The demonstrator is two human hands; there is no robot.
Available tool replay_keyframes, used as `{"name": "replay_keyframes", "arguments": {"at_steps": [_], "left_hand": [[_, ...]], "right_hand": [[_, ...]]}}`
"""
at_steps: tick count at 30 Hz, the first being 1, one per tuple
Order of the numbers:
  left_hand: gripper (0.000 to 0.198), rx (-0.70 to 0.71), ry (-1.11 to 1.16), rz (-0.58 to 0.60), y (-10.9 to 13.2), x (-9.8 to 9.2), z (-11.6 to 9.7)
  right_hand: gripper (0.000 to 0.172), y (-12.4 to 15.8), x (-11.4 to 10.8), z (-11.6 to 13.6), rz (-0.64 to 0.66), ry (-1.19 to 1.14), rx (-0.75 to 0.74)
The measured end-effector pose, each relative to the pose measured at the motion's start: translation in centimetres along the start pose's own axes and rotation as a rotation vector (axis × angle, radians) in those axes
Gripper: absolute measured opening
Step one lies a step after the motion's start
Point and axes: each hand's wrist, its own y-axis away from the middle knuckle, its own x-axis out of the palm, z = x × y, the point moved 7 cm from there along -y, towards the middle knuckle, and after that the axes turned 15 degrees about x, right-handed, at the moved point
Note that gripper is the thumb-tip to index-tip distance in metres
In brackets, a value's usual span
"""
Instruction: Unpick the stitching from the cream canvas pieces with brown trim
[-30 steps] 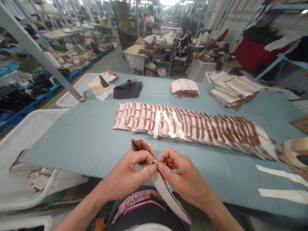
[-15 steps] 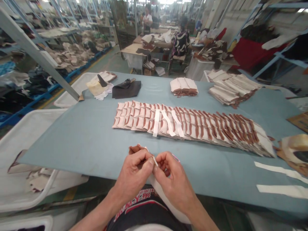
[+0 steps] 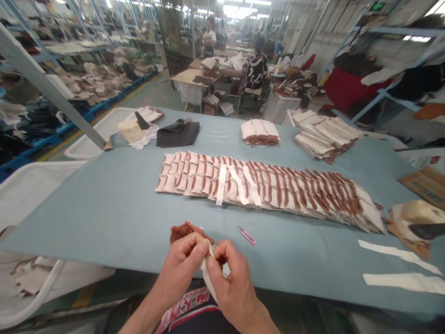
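Near the table's front edge, my left hand (image 3: 184,262) pinches a brown, leather-like piece (image 3: 181,232) that bunches up beyond its fingers. Close beside it, my right hand (image 3: 232,278) has thumb and fingers closed on a white fabric strip (image 3: 207,276), which runs between both hands and hangs toward my lap. Where strip and brown piece meet is mostly covered by my fingers. Pink thread snips (image 3: 247,235) lie on the table just beyond my right hand. Farther back stretches a long row of overlapping white and brown pieces (image 3: 278,190), with white strips (image 3: 221,185) laid across it.
The blue-green table (image 3: 114,208) carries a stacked bundle (image 3: 260,131), a larger pile (image 3: 325,134), a dark cloth (image 3: 179,134) and a tape roll (image 3: 417,215). Loose white strips (image 3: 399,280) lie at right. A white bin (image 3: 45,297) stands at left. A person (image 3: 255,72) sits beyond.
My hands have shifted slightly left and lower in view, showing more of the brown piece. The thread snips, mostly hidden behind my right hand before, now show fully. The camera view has shifted.
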Motion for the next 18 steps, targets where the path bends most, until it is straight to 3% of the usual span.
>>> {"name": "replay_keyframes", "arguments": {"at_steps": [5, 8, 11, 14, 16, 18], "left_hand": [[0.043, 0.081, -0.245, 0.12, -0.5, -1.5, -1.0], [0.044, 0.082, -0.359, 0.102, -0.7, -2.4, -0.2], [0.049, 0.005, -0.259, 0.023, -1.1, -3.1, 1.7], [0.055, -0.094, -0.054, -0.05, -1.7, -3.6, 3.5], [0.057, -0.106, -0.039, -0.076, -2.5, -3.9, 3.9], [0.058, -0.088, -0.101, -0.095, -3.4, -4.3, 3.9]], "right_hand": [[0.026, -0.3, 1.2, -1.9, 0.054, -0.032, 0.093], [0.028, -0.9, 2.3, -3.2, 0.125, -0.006, 0.203], [0.033, -2.1, 2.7, -3.8, 0.169, -0.018, 0.318], [0.04, -4.0, 3.4, -4.1, 0.322, -0.149, 0.415], [0.045, -6.0, 3.6, -4.3, 0.401, -0.182, 0.418], [0.045, -9.1, 2.5, -5.3, 0.328, -0.056, 0.398]]}}
